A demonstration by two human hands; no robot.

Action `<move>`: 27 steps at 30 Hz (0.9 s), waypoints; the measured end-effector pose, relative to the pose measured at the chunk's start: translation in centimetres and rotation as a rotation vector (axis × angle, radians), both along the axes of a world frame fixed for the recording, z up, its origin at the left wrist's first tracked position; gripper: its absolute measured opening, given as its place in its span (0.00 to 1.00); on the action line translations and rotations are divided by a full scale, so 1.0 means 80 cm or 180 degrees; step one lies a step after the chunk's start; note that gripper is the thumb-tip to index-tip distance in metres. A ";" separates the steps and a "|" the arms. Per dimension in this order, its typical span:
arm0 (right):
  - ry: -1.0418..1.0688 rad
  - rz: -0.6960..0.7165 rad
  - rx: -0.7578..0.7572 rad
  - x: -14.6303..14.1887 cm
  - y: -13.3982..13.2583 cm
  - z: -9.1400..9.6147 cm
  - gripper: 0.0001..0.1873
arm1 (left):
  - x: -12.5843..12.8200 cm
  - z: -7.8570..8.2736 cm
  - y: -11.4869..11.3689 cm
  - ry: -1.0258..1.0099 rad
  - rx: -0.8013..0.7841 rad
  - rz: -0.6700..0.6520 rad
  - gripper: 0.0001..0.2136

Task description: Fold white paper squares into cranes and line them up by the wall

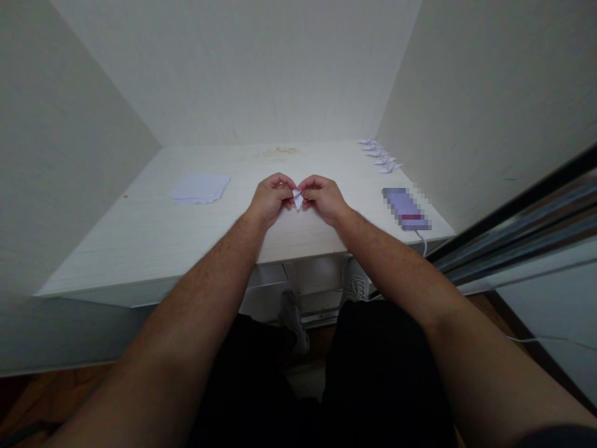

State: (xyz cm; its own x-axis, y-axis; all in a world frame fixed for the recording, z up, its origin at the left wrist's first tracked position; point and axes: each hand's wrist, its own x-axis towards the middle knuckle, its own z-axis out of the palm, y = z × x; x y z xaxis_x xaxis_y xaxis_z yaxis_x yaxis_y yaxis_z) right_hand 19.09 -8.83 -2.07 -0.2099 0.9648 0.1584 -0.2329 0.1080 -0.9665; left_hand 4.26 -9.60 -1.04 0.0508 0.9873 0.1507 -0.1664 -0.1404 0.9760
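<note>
A small folded piece of white paper (298,200), pointed at its lower end, is pinched between my two hands just above the white tabletop (303,235). My left hand (273,198) grips its left side with thumb and fingers. On its right side, the fingertips of my right hand (324,198) are closed the same way. Part of the paper is hidden behind my fingers.
A stack of white paper sheets (200,188) lies on the left. Several folded paper cranes (388,168) stand in a row at the back right. Nearer on the right lies a blurred-out phone (405,208) with a white cable (425,244). Walls enclose the tabletop.
</note>
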 end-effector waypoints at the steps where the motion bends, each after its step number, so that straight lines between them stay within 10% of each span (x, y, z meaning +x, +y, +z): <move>1: -0.0003 0.0005 -0.0018 0.000 -0.001 0.001 0.07 | 0.000 0.001 -0.001 0.0008 -0.0023 0.0006 0.09; 27: 0.0192 0.0023 0.0035 0.001 -0.003 -0.001 0.07 | -0.003 0.001 -0.004 -0.0168 0.0002 -0.0317 0.08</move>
